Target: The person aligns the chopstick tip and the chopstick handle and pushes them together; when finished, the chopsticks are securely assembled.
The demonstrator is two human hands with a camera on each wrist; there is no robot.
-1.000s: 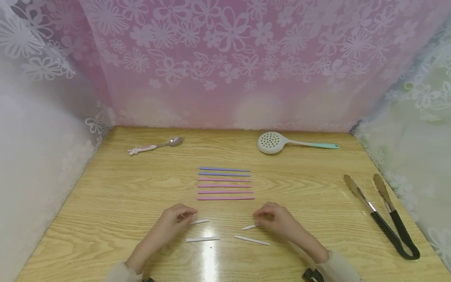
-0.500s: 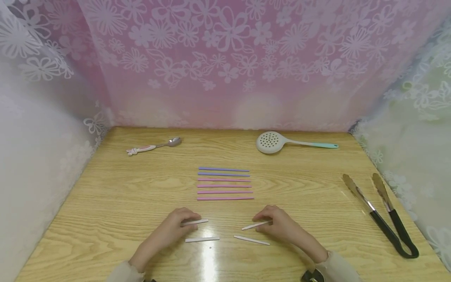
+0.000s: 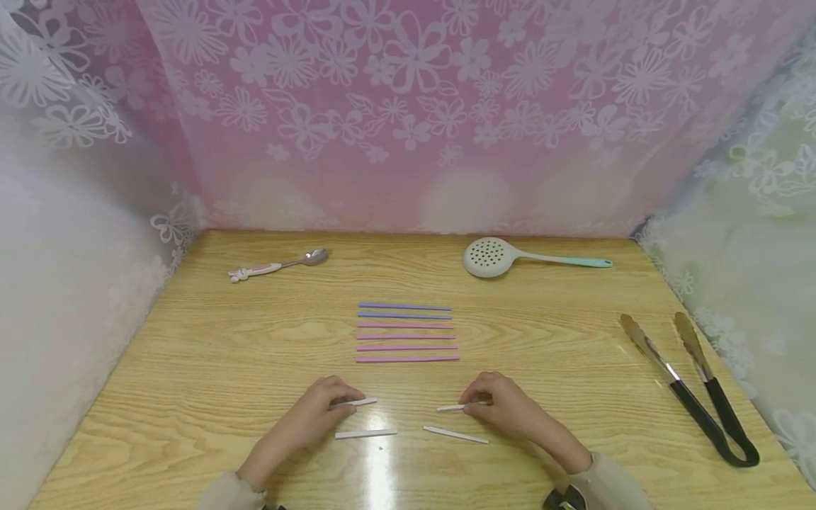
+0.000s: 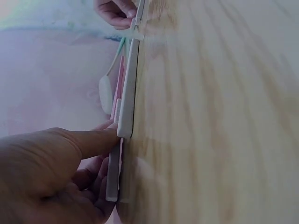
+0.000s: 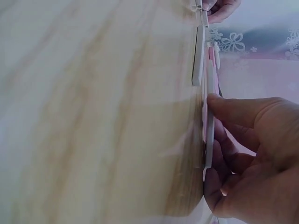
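Observation:
Both hands are low over the wooden table. My left hand (image 3: 319,407) pinches a short white stick (image 3: 367,401) between thumb and fingers, its right end sticking out. Opposite it, my right hand (image 3: 506,407) pinches another short white stick (image 3: 449,408), whose left end shows. A second white stick (image 3: 366,433) lies nearer the front on the left, and a slanted white stick (image 3: 455,434) on the right. In the left wrist view the thumb touches the held stick (image 4: 112,172). The right wrist view shows thumb and fingers about the other held stick (image 5: 210,140).
Beyond the hands lie several parallel pink sticks (image 3: 408,348) and two purple sticks (image 3: 404,306). A spoon (image 3: 280,265) lies back left, a perforated skimmer (image 3: 491,257) back right. Black-handled tongs (image 3: 707,397) lie spread at the right. Flowered curtains (image 3: 408,127) surround the table (image 3: 210,340).
Both hands have come down over the two farther white sticks and their thumbs and fingers have closed on them. The other sticks and utensils stay in place.

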